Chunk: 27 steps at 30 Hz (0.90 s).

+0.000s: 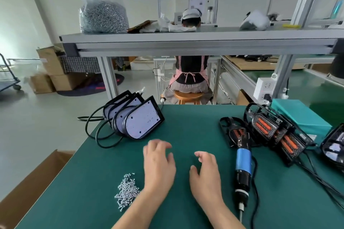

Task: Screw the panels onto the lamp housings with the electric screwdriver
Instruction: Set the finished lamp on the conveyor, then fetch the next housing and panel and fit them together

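my fingers: left hand (159, 165), right hand (206, 174), loosely spread, gripping nothing
blue-black electric screwdriver (243, 165): lies flat, long axis near-far, tip pointing away from me

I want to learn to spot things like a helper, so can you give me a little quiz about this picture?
1. True or false: the screwdriver lies on the table beside the right hand.
2. The loose screws lie nearer which hand? A left hand, B right hand.
3. Fill in: the big bag of screws stands on the ___ above the table.
Key: 1 true; 2 A; 3 shelf.
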{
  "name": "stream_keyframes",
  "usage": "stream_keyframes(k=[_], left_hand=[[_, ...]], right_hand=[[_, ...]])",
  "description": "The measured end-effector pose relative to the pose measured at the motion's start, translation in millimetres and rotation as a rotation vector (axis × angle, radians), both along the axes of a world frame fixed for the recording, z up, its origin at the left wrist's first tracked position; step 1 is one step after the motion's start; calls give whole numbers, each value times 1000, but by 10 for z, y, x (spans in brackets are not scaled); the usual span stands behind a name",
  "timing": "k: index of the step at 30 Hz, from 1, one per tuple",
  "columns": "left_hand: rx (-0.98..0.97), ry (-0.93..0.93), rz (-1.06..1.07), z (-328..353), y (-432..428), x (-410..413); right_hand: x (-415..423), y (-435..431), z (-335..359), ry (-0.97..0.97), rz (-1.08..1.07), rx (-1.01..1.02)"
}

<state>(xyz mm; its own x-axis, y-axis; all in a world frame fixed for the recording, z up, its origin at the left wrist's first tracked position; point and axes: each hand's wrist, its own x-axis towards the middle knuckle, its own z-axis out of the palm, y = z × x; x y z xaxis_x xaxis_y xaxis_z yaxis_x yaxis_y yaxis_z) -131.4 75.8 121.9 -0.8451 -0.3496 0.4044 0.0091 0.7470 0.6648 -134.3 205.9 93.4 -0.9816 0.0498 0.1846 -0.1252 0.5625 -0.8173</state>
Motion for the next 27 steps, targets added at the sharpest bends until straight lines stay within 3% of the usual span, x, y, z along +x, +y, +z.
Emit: stream_keyframes(k=[3, 6, 13, 18, 27], left_hand=[[-210, 87, 142, 276, -377, -303], [-374, 45, 211, 586, -781, -669], [-742, -397, 322, 796, -1316, -1190], [-802, -501, 353, 689, -1408, -1257], [-655, -476, 377, 506, -1408, -1264]], right_hand=[[13, -6, -4, -8, 6, -8], [19, -3, -2, 2, 12, -3], [-6, 9, -15, 41, 32, -4], [-11, 3, -24, 40, 37, -12], [5, -6, 0, 5, 37, -49]])
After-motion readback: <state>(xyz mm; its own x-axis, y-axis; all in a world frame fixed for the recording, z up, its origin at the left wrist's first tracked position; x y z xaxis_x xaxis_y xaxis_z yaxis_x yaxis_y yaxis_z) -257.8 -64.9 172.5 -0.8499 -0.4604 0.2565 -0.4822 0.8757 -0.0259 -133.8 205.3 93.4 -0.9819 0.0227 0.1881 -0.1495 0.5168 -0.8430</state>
